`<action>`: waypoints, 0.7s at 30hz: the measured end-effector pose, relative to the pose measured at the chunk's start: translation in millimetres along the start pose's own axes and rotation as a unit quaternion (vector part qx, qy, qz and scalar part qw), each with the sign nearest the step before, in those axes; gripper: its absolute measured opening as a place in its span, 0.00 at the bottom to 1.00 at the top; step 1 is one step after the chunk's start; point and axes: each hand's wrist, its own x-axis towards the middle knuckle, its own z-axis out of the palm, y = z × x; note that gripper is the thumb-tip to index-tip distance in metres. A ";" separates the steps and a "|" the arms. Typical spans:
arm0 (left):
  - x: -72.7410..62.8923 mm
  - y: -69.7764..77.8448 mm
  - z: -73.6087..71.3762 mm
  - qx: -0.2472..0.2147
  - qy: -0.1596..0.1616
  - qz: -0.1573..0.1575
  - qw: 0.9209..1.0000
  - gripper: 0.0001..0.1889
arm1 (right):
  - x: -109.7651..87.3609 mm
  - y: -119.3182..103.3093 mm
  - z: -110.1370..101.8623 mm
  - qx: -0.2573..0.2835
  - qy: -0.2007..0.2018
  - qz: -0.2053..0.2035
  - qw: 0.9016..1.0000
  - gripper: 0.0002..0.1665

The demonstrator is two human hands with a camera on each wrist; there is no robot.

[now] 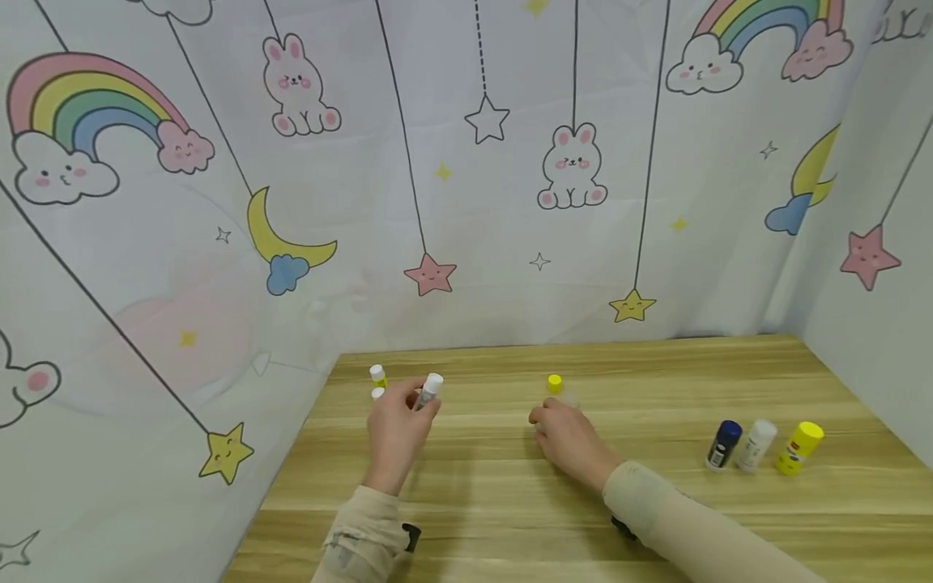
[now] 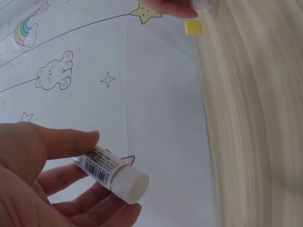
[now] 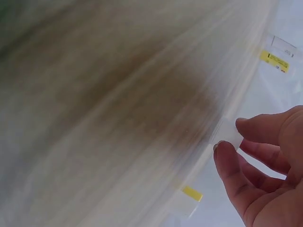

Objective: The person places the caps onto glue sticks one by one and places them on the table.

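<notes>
A white glue stick with a printed barcode label and a white cap is held in my left hand, tilted above the table, between thumb and fingers. My right hand is low over the middle of the table. In the right wrist view, its thumb and a fingertip pinch a small whitish, translucent piece; the kind cannot be told. Just beyond the right hand is a yellow cap with a clear or pale part beside it, largely hidden. Beside the left hand stand two white-capped sticks, one mostly covered.
On the right of the wooden table stand three glue sticks in a row: dark blue, white and yellow. A patterned curtain hangs along the table's back and sides.
</notes>
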 end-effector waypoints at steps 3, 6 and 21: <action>-1.5 2.4 1.7 0.012 0.006 0.020 1.000 0.17 | -0.3 0.0 -1.3 0.003 0.002 0.001 1.000 0.11; -3.0 3.3 2.9 0.021 0.008 0.031 0.999 0.18 | -1.1 -0.3 -3.2 0.008 0.007 -0.002 1.000 0.11; -4.9 6.2 7.5 0.014 0.010 0.042 0.999 0.17 | -3.2 -1.3 -15.3 0.043 0.026 0.014 0.999 0.09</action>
